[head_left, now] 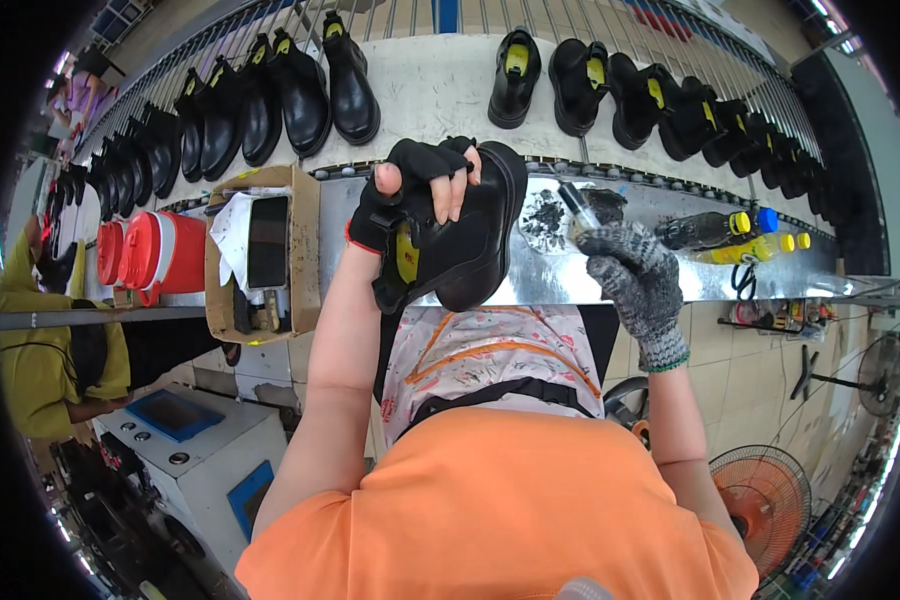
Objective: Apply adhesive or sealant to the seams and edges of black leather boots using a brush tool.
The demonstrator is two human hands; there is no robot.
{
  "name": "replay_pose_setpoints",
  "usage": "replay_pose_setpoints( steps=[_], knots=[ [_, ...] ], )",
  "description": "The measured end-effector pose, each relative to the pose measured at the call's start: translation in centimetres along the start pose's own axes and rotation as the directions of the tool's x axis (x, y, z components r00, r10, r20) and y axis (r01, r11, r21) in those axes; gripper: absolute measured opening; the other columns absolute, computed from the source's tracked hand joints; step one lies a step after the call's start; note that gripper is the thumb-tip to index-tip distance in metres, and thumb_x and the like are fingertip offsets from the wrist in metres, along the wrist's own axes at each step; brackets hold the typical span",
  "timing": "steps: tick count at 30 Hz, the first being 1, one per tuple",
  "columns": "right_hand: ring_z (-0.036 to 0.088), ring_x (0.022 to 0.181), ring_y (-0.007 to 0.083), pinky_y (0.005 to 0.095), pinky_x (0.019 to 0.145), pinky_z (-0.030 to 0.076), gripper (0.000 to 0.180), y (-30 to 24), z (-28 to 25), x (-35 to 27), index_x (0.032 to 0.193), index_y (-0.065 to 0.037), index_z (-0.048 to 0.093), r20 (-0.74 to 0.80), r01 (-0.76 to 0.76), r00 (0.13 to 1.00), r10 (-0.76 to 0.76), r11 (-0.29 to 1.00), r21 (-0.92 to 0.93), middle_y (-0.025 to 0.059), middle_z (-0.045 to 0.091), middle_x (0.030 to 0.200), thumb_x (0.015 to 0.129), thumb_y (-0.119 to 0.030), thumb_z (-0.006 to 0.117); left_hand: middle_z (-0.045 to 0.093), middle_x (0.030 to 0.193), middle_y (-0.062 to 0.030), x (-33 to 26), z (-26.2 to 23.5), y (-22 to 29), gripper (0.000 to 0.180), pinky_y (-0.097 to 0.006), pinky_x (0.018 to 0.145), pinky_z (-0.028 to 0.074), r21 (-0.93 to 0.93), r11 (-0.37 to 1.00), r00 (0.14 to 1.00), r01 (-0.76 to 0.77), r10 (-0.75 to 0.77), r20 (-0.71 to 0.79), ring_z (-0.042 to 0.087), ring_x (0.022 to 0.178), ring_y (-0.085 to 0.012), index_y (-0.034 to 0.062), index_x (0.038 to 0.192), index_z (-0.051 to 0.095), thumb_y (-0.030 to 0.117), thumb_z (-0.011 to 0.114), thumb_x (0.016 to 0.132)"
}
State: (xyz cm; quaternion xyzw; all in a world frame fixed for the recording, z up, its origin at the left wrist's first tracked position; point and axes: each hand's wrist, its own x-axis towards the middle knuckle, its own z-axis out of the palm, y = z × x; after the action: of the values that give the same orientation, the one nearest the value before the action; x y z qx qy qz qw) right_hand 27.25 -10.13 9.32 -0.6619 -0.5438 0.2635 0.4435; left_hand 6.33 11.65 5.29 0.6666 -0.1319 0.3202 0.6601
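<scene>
A black ankle boot [475, 235] is tipped on its side over the front edge of the bench, its dark sole facing right and a yellow insole showing in its opening. My left hand [425, 180], in a black fingerless glove, is closed around its upper from above. To the right of the boot, my right hand [635, 275], in a grey knitted glove, grips what looks like a small brush [577, 205] with a dark tip. That tip is over a pale, round patch smeared with black [544, 222] on the metal bench. The boot and the brush are apart.
Black boots [303, 95] line the pale belt at left, lower shoes [580, 88] at right. A cardboard box [305, 240] with a phone and red jugs [160, 255] stand left. Bottles [705, 230] and scissors [743, 280] lie right. A fan [765, 490] stands behind; another person [60, 340] is left.
</scene>
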Motion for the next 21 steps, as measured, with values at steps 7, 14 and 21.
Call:
replay_pose_setpoints(
  steps=[7, 14, 21],
  knots=[
    [0.06, 0.087, 0.0241, 0.0344, 0.08, 0.046, 0.032, -3.5, 0.6, 1.6, 0.097, -0.015, 0.07, 0.181, 0.355, 0.933, -0.311, 0.874, -0.332, 0.0061, 0.065, 0.094, 0.07, -0.032, 0.073, 0.054, 0.049, -0.0052, 0.1, 0.0, -0.3, 0.086, -0.035, 0.078, 0.037, -0.016, 1.0, 1.0, -0.017, 0.017, 0.021, 0.05, 0.052, -0.0163, 0.0052, 0.048, 0.056, 0.08, 0.025, 0.076],
    [0.06, 0.078, 0.0244, 0.0334, 0.068, 0.048, 0.035, -2.1, 1.2, 2.1, 0.101, -0.017, 0.068, 0.226, 0.482, 0.876, -0.426, 0.765, -0.428, 0.007, 0.062, 0.087, 0.072, -0.035, 0.072, 0.056, 0.05, -0.0046, 0.2, 0.1, -0.1, 0.086, -0.034, 0.078, 0.038, -0.019, 1.0, 1.0, -0.011, 0.011, 0.015, 0.051, 0.053, -0.0159, 0.0058, 0.049, 0.056, 0.081, 0.025, 0.075],
    [0.058, 0.086, 0.0182, 0.0304, 0.078, 0.045, 0.03, -1.7, 1.2, 2.1, 0.098, -0.024, 0.071, 0.262, 0.355, 0.931, -0.254, 0.799, -0.485, -0.0042, 0.065, 0.096, 0.071, -0.035, 0.071, 0.056, 0.051, -0.0043, 0.2, 0.3, 0.0, 0.085, -0.034, 0.076, 0.037, -0.028, 1.0, 1.0, -0.003, 0.004, 0.018, 0.05, 0.052, -0.0151, 0.006, 0.048, 0.056, 0.082, 0.027, 0.074]
  ],
)
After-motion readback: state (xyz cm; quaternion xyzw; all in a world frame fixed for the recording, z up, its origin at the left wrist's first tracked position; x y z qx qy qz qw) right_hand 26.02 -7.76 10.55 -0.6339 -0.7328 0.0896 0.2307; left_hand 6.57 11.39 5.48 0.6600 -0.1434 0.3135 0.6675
